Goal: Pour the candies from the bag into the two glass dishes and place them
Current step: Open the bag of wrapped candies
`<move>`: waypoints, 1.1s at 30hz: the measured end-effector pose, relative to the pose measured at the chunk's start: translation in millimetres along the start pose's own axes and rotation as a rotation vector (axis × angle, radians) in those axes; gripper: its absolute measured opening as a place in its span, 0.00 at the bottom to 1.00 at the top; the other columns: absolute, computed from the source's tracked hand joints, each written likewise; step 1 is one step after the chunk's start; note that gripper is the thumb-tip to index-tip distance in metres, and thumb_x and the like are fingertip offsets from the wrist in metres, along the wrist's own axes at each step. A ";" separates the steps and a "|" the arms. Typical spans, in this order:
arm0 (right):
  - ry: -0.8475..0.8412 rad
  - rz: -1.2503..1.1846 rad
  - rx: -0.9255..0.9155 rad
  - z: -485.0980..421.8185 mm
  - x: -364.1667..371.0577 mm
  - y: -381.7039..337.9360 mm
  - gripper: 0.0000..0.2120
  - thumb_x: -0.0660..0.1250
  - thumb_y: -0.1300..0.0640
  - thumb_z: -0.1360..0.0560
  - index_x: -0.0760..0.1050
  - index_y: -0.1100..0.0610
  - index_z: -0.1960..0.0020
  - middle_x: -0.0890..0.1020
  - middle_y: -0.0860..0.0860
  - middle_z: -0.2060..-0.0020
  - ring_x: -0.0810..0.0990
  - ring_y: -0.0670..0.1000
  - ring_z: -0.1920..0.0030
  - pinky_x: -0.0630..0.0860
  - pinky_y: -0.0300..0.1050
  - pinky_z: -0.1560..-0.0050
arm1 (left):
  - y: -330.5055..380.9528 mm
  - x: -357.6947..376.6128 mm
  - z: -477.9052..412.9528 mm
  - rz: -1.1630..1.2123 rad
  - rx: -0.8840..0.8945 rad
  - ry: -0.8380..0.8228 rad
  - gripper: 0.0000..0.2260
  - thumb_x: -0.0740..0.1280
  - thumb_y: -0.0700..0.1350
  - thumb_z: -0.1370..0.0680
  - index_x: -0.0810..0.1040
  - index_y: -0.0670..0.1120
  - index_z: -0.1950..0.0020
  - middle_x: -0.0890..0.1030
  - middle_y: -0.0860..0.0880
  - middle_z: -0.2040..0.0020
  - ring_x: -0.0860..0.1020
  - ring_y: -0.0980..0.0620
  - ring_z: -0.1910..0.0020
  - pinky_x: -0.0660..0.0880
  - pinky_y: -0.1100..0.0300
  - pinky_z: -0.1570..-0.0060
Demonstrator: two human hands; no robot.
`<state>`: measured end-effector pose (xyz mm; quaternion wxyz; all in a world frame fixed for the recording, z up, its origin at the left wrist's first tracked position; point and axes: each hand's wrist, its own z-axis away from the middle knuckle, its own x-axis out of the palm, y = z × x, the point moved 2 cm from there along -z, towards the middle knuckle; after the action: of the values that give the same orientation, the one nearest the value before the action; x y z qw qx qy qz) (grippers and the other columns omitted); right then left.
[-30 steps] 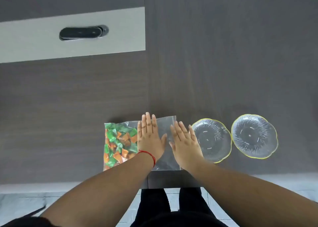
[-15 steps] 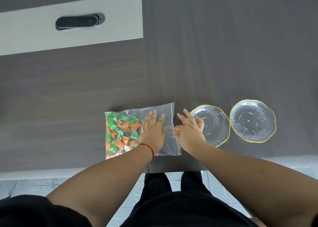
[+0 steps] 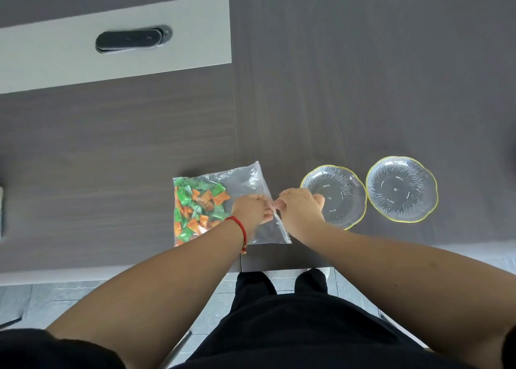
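Fingers [image 3: 267,207] of both hands pinch the zip edge of the clear bag [image 3: 245,184], left hand [image 3: 249,210] meeting right hand [image 3: 300,209] near the tabletop's [image 3: 363,89] front edge. Green and orange candies [image 3: 196,208] crowd its left end. Two empty glass dishes [image 3: 342,201] [image 3: 402,188] sit just right; open tabletop lies beyond.

You are probably standing at an office or meeting-room table [image 3: 363,75]: a broad dark wood-grain top built from panels that meet at a seam [image 3: 234,117], with a pale inset strip [image 3: 55,58] carrying a black flip-up cable cover [image 3: 131,38]. Beneath the table edge lies a grey tiled floor [image 3: 42,298].
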<state>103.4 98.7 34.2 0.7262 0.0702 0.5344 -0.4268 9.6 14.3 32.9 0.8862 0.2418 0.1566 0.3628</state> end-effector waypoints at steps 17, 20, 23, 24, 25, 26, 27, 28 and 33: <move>-0.277 -0.424 -0.037 5.5 -30.4 -16.8 0.14 0.58 0.56 0.23 0.83 0.58 0.54 0.86 0.53 0.59 0.74 0.51 0.66 0.66 0.41 0.71 | 2.8 -21.7 27.3 -0.359 0.276 0.027 0.05 0.70 0.36 0.26 0.78 0.34 0.59 0.82 0.41 0.65 0.81 0.48 0.67 0.83 0.53 0.59; -0.276 -0.463 -0.043 6.3 -37.9 -19.1 0.12 0.62 0.56 0.24 0.82 0.59 0.53 0.87 0.52 0.58 0.72 0.48 0.71 0.64 0.38 0.74 | 10.0 -24.5 34.5 -0.370 0.294 -0.004 0.08 0.68 0.33 0.25 0.77 0.40 0.64 0.81 0.40 0.64 0.80 0.48 0.68 0.81 0.64 0.67; -0.276 -0.441 -0.042 5.5 -42.1 -24.9 0.12 0.62 0.55 0.26 0.82 0.60 0.54 0.86 0.51 0.60 0.71 0.45 0.73 0.63 0.37 0.75 | 15.5 -28.9 41.5 -0.424 0.297 -0.028 0.11 0.67 0.34 0.25 0.75 0.43 0.66 0.81 0.42 0.66 0.82 0.55 0.71 0.77 0.69 0.72; -0.282 -0.442 -0.040 5.4 -41.9 -26.6 0.12 0.62 0.56 0.26 0.82 0.60 0.54 0.87 0.51 0.60 0.72 0.45 0.73 0.64 0.37 0.75 | 17.0 -31.8 42.8 -0.432 0.285 -0.045 0.10 0.68 0.35 0.25 0.75 0.42 0.65 0.82 0.43 0.66 0.82 0.57 0.72 0.77 0.68 0.70; -0.287 -0.443 -0.037 5.8 -41.5 -27.8 0.12 0.61 0.57 0.26 0.82 0.60 0.54 0.87 0.51 0.60 0.74 0.46 0.71 0.65 0.38 0.75 | 18.4 -35.0 44.5 -0.419 0.267 -0.065 0.09 0.68 0.35 0.24 0.75 0.42 0.64 0.82 0.44 0.65 0.82 0.57 0.72 0.79 0.67 0.69; -0.290 -0.438 -0.035 6.2 -41.9 -29.1 0.12 0.60 0.58 0.26 0.82 0.61 0.54 0.87 0.52 0.60 0.76 0.48 0.69 0.67 0.38 0.74 | 19.1 -37.9 44.9 -0.396 0.253 -0.082 0.08 0.68 0.35 0.24 0.76 0.41 0.63 0.82 0.43 0.65 0.83 0.57 0.71 0.80 0.67 0.67; -0.289 -0.429 -0.033 6.1 -42.0 -29.6 0.12 0.60 0.58 0.26 0.82 0.60 0.55 0.86 0.52 0.60 0.78 0.50 0.66 0.71 0.39 0.71 | 19.9 -40.1 46.3 -0.372 0.242 -0.093 0.07 0.68 0.35 0.24 0.76 0.40 0.62 0.82 0.43 0.64 0.83 0.57 0.71 0.80 0.66 0.66; -0.283 -0.407 -0.031 5.3 -41.7 -29.1 0.12 0.60 0.57 0.26 0.82 0.59 0.54 0.85 0.53 0.60 0.79 0.52 0.62 0.74 0.41 0.66 | 20.4 -42.0 48.1 -0.350 0.236 -0.101 0.06 0.67 0.35 0.23 0.76 0.39 0.61 0.82 0.43 0.64 0.83 0.57 0.70 0.81 0.65 0.64; -0.122 0.040 -0.043 -2.8 -43.6 -2.6 0.12 0.56 0.54 0.23 0.77 0.58 0.52 0.80 0.56 0.56 0.78 0.58 0.56 0.71 0.47 0.59 | 27.8 -65.9 57.3 -0.373 0.212 -0.011 0.06 0.64 0.37 0.23 0.75 0.41 0.60 0.79 0.42 0.65 0.82 0.50 0.69 0.78 0.62 0.70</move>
<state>96.8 122.4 70.4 0.7671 0.0389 0.4968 -0.4041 -25.6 -33.9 102.5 0.9085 0.3024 0.2311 0.1729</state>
